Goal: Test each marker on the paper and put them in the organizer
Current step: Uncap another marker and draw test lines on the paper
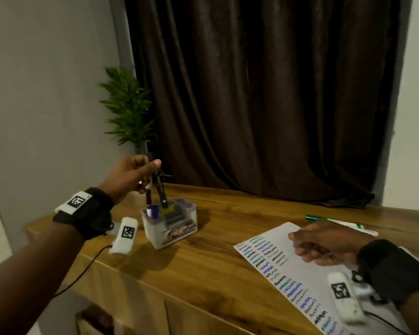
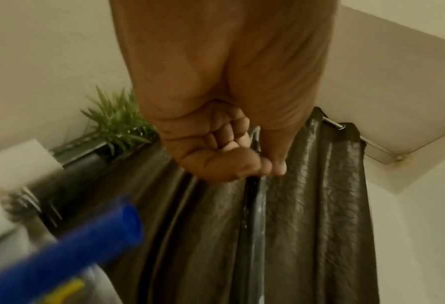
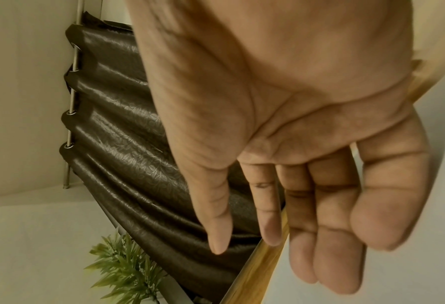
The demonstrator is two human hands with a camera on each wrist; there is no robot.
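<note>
A clear plastic organizer (image 1: 179, 234) stands on the wooden table (image 1: 203, 274) at the left. My left hand (image 1: 143, 171) hovers above it and pinches a black marker (image 1: 159, 187) near its top; the marker's lower end sits inside the organizer. In the left wrist view the fingers (image 2: 242, 164) curl round that black marker (image 2: 254, 205). A blue-capped marker (image 1: 152, 210) stands in the organizer beside it, its blue cap (image 2: 99, 236) close to the wrist camera. My right hand (image 1: 324, 247) rests over the test paper (image 1: 276, 269), fingers (image 3: 328, 216) relaxed and empty. A green marker (image 1: 334, 221) lies beyond the paper.
The paper carries several rows of coloured scribbles. A dark curtain (image 1: 264, 93) hangs behind the table, with a green plant (image 1: 128, 107) at its left edge. The table's left edge and front edge are close to the organizer and paper.
</note>
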